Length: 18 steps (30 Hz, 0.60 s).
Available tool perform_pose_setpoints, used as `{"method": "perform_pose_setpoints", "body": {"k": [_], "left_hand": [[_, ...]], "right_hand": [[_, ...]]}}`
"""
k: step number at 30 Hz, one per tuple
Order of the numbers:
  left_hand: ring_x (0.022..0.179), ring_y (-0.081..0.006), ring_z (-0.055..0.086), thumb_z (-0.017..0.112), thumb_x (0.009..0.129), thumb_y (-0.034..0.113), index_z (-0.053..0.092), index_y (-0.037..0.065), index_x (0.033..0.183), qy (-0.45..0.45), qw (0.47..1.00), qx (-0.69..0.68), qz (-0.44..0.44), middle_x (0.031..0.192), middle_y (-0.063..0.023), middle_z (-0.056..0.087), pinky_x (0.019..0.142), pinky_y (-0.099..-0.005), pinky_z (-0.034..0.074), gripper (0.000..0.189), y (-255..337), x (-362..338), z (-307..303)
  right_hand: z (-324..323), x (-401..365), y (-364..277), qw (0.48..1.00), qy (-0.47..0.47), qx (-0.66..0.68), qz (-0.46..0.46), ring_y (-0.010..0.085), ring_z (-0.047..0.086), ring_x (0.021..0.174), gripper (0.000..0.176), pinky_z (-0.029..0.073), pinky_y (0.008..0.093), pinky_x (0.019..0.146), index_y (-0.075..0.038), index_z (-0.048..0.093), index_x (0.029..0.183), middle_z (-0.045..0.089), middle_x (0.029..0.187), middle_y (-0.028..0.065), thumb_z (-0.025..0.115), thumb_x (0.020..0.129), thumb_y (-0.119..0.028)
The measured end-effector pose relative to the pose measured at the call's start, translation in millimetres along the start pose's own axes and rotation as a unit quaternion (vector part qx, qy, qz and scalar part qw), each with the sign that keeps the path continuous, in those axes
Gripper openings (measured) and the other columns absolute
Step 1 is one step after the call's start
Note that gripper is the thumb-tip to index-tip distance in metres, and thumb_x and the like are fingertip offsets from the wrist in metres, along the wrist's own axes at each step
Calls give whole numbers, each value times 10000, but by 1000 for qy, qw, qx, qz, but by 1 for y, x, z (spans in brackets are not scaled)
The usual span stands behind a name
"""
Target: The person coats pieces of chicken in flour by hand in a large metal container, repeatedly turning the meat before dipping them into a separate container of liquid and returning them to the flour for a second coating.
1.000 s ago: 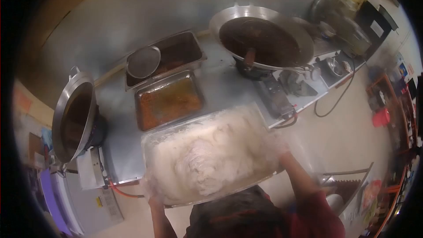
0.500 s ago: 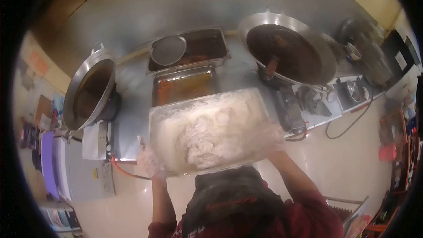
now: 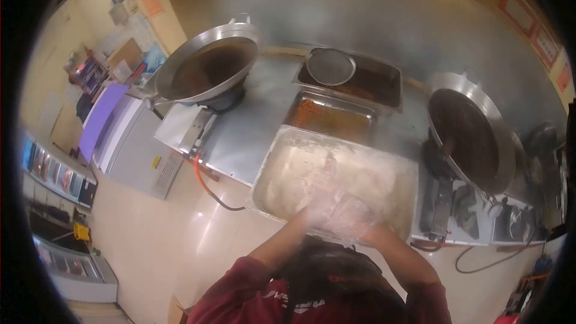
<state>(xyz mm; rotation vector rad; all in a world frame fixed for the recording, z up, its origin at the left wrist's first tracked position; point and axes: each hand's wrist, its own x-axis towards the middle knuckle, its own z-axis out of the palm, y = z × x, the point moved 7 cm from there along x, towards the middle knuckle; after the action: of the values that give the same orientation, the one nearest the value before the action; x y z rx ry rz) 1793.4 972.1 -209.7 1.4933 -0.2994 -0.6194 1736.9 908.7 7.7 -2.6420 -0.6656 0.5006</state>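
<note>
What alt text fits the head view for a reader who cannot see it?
A person's left grip and right grip, blurred, reach into white food in a large rectangular tray on a steel counter. Behind it sit an orange-stained steel pan, a deeper pan with a round mesh strainer, and two dark-filled round woks.

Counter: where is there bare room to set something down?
Bare steel lies on the counter between the left wok, the tub and the orange tray. Right of the tub it is crowded: the right wok and its burner sit close.
</note>
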Motion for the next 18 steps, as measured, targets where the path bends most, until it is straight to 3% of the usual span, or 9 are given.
{"method": "perform_pose_setpoints", "body": {"k": [2,4,12,16,18], "left_hand": [[1076,-405,637,629,886,300,716,61,1149,-8,999,-29,-10,1128,-167,702,995,-477,479,365,-5,-3,0],[1085,-405,636,630,888,312,717,63,1155,14,999,-42,0,1139,-166,703,1004,-477,478,375,-2,1,-10],[1122,-404,635,636,895,363,719,72,1180,168,981,-45,91,1183,-163,704,1038,-478,470,416,24,20,-53],[1141,-404,634,640,898,389,720,76,1193,223,968,54,103,1205,-162,704,1055,-479,467,437,29,18,-92],[1150,-403,634,641,900,401,721,78,1199,195,960,177,94,1216,-161,705,1064,-479,465,448,32,33,-97]], "right_hand": [[54,16,22,994,43,-83,-63,302,703,881,291,569,423,809,-13,738,1007,710,965,187,567,935,-238],[76,26,29,989,53,-114,-74,303,702,890,290,568,424,815,-14,736,1015,710,974,188,569,934,-237],[117,57,2,998,-47,-27,-40,311,697,925,290,561,429,840,-18,730,1049,709,1007,193,576,932,-234],[102,41,12,996,-63,57,-21,314,695,942,292,557,431,852,-19,727,1067,708,1024,196,580,930,-233],[75,23,43,992,-48,118,6,316,694,951,294,556,432,858,-20,725,1075,708,1032,197,582,929,-232]]}}
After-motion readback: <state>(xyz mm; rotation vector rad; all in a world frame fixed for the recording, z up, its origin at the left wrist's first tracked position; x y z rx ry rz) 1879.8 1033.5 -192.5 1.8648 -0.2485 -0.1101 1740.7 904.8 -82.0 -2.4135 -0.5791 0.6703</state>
